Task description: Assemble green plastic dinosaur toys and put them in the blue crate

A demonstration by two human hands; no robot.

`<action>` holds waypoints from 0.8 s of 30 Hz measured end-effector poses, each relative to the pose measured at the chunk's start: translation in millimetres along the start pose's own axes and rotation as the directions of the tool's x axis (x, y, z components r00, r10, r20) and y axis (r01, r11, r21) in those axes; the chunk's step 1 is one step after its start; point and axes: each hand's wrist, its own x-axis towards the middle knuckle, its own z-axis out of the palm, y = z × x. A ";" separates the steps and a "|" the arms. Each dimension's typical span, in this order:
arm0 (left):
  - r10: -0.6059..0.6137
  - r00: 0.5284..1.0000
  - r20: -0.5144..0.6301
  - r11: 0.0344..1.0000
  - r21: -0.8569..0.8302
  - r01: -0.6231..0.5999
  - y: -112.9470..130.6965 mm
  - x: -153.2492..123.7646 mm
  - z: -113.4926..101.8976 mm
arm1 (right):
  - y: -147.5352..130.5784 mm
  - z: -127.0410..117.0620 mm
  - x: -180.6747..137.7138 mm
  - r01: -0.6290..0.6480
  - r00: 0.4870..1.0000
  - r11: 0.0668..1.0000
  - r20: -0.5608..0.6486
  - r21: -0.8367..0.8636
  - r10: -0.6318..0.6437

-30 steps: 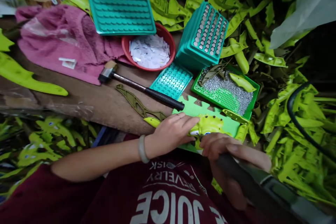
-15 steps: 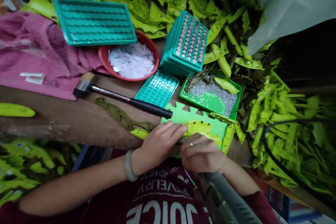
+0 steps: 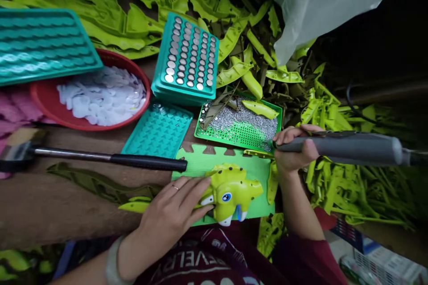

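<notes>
My left hand (image 3: 174, 209) grips the left end of a yellow-green plastic dinosaur head (image 3: 230, 191), which has a blue eye and white horn tips. The head lies on a light green foam mat (image 3: 194, 158). In my right hand (image 3: 296, 153) is a grey electric screwdriver (image 3: 354, 148), lying nearly level with its cable end to the right. Its tip points at the right front corner of a green perforated basket (image 3: 247, 132) of small metal screws. Whether a screw is on the tip is too small to tell.
A hammer (image 3: 147, 161) lies left of the mat. Behind it are a red bowl (image 3: 143, 84) of white discs, a teal tray (image 3: 150, 136) and stacked teal trays of button cells (image 3: 160, 93). Yellow-green plastic parts (image 3: 347, 178) are heaped at the right and back.
My right hand has moved the screwdriver from beside the toy up and right to the screw basket. The dinosaur head now shows its eye side. The view has shifted right.
</notes>
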 end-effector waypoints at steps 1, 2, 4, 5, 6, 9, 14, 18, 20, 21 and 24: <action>0.000 1.000 -0.011 1.000 0.011 0.000 -0.3 0.0 0.3 | -0.2 0.3 -1.2 0.000 1.000 1.000 0.004 0.004 0.000; 0.001 1.000 -0.020 1.000 0.022 -0.001 -0.4 0.1 0.4 | -1.1 0.3 -2.0 -0.003 1.000 1.000 0.005 0.007 0.002; 0.005 0.999 -0.032 0.999 0.046 -0.004 0.1 0.5 -0.1 | -3.1 -0.3 -2.3 -0.011 1.000 1.000 -0.003 0.005 0.011; 0.010 0.999 -0.033 0.998 0.060 -0.008 0.7 0.8 -0.7 | -3.8 -0.7 -2.0 -0.018 1.000 1.000 -0.010 0.003 0.018; 0.020 0.999 -0.035 0.997 0.075 -0.017 1.4 1.3 -1.3 | -4.1 -0.9 -1.7 -0.024 1.000 1.000 -0.020 0.004 0.024; 0.052 0.998 -0.045 0.990 0.132 -0.046 3.7 2.4 -1.7 | -3.9 -0.7 -1.0 -0.036 0.998 0.999 -0.049 0.009 0.036; 0.087 0.994 -0.059 0.965 0.253 -0.070 2.6 6.3 6.3 | -2.7 0.7 -0.8 -0.037 0.996 0.999 -0.080 -0.015 0.036; 0.097 0.992 -0.074 0.953 0.293 -0.072 -0.1 11.3 13.1 | -4.1 0.2 -1.2 -0.059 0.993 0.998 -0.103 -0.012 0.058; 0.106 0.992 -0.062 0.947 0.312 -0.081 -0.5 11.4 14.3 | -4.7 0.2 -2.3 -0.067 0.992 0.998 -0.108 0.002 0.067; 0.108 0.993 -0.056 0.944 0.320 -0.085 -0.4 10.8 14.6 | -4.4 0.5 -2.9 -0.069 0.991 0.998 -0.111 0.011 0.070; 0.101 0.994 -0.052 0.940 0.332 -0.079 0.5 8.1 16.8 | -0.4 3.1 -1.9 -0.079 0.989 0.997 -0.127 0.017 0.081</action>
